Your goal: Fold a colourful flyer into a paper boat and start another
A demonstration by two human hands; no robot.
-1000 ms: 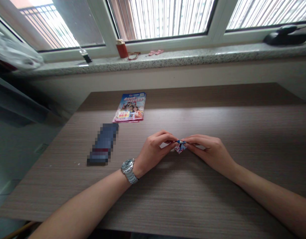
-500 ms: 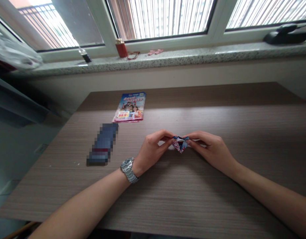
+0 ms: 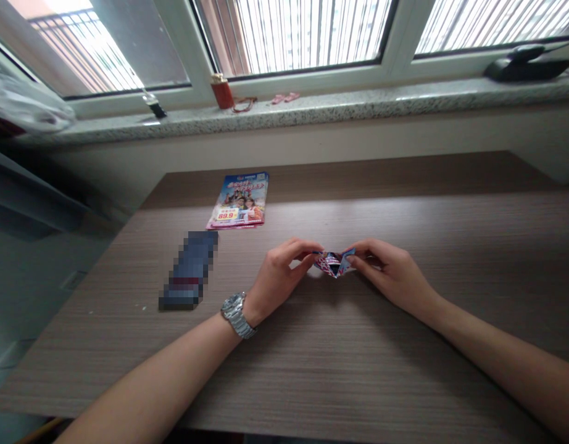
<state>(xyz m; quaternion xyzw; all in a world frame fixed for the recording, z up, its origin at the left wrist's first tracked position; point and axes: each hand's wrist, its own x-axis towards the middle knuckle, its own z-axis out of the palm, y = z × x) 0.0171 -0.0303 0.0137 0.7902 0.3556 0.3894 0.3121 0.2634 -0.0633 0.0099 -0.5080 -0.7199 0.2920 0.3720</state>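
Folded paper [image 3: 333, 265]: held between both hands over the tabletop [image 3: 312, 382], right of center; can't tell if it touches the wood. Left hand [image 3: 284, 266] pinches its left corner, thumb against fingers; right hand [image 3: 387, 266] pinches the right corner the same way.

Writing: top sheet of the leaflets [image 3: 240, 198] reads "89.9", red digits on a pale label. Pink-white headline above looks like Chinese characters, too blurred to read. QR-like square in its top right corner. Print on the folded paper too small to make out.

Materials/shapes: paper is red-white and blue, V-shaped underside, dark gap in the middle. Table is brown wood grain. Silver link-band watch [image 3: 238, 316] on the left wrist. Sill [image 3: 358, 111] is speckled stone; on it a red container [image 3: 223, 94] with a cord beside it, pink bits [image 3: 285, 98] and a black device [image 3: 523, 66].

Hard to see: flat dark slab [image 3: 188, 271] just below the leaflets is pixelated, markings lost. Clear plastic bag [image 3: 28, 98] cut off at the left edge. Fingertips behind the paper hidden.
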